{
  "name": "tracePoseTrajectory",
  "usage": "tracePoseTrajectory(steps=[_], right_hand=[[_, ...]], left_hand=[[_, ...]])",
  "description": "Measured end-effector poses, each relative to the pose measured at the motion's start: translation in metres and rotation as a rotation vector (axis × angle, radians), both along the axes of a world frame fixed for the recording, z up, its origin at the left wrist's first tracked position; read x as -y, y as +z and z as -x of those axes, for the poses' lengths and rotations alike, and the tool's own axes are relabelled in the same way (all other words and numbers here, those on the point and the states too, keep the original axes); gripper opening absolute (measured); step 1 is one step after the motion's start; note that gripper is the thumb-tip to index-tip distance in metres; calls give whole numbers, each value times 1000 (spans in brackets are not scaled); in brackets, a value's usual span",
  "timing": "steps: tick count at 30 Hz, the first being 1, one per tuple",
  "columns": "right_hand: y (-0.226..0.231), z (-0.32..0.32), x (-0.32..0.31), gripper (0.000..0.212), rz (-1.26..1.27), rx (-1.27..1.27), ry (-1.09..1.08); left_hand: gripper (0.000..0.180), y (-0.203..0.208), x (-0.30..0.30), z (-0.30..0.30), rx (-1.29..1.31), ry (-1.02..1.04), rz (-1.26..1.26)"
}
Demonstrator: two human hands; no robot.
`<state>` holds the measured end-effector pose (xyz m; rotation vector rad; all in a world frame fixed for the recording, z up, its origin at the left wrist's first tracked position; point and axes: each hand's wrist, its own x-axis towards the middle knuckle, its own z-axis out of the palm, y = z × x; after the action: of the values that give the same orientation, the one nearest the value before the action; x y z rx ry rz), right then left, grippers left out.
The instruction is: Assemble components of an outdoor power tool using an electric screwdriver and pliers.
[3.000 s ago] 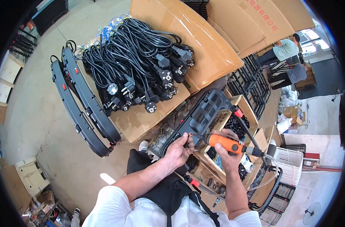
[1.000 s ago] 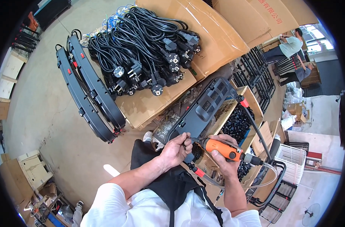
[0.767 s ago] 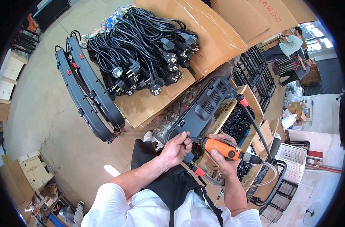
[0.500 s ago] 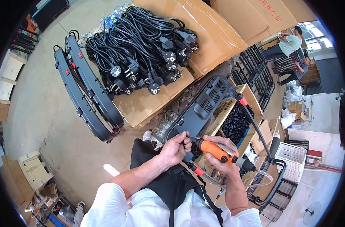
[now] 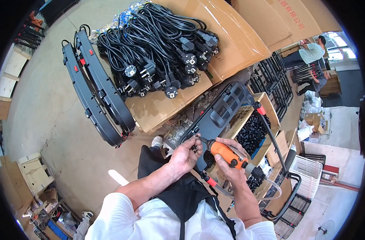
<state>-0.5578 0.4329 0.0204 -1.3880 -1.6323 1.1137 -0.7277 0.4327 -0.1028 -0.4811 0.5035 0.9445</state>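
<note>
My right hand [image 5: 233,173] is wrapped around an orange air screwdriver [image 5: 226,154] with a dark nose and a clear hose [image 5: 277,189] at its back end. The driver's nose points up and left, toward the fingertips of my left hand [image 5: 184,157]. Those fingers are pinched together by the bit, and whatever they hold is too small to make out. Both hands are over the near end of a long black plastic housing [image 5: 214,127] with vent slots. Black tube legs with red fittings [image 5: 211,182] are beside it.
Black power cords with plugs [image 5: 150,52] lie heaped on a cardboard box [image 5: 158,114]. Two curved black housings [image 5: 84,96] stand left of it. A wooden bin [image 5: 273,116] holds small black parts [image 5: 250,132]. Two people [image 5: 310,53] are at the far right.
The driver's nose has tipped slightly upward beside my left fingertips. Both hands keep their hold. The surroundings have shifted a little to the right in view.
</note>
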Motion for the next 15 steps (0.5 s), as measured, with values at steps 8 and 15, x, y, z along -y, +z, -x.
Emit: tracePoseTrajectory(steps=[8,15], right_hand=[[-12,13,-14,50,52,11,0],[-1,29,-24,46,83,62,3]], left_hand=[[20,6,-3,11,-106,2,3],[21,5,-6,23,-169,-129,-47]])
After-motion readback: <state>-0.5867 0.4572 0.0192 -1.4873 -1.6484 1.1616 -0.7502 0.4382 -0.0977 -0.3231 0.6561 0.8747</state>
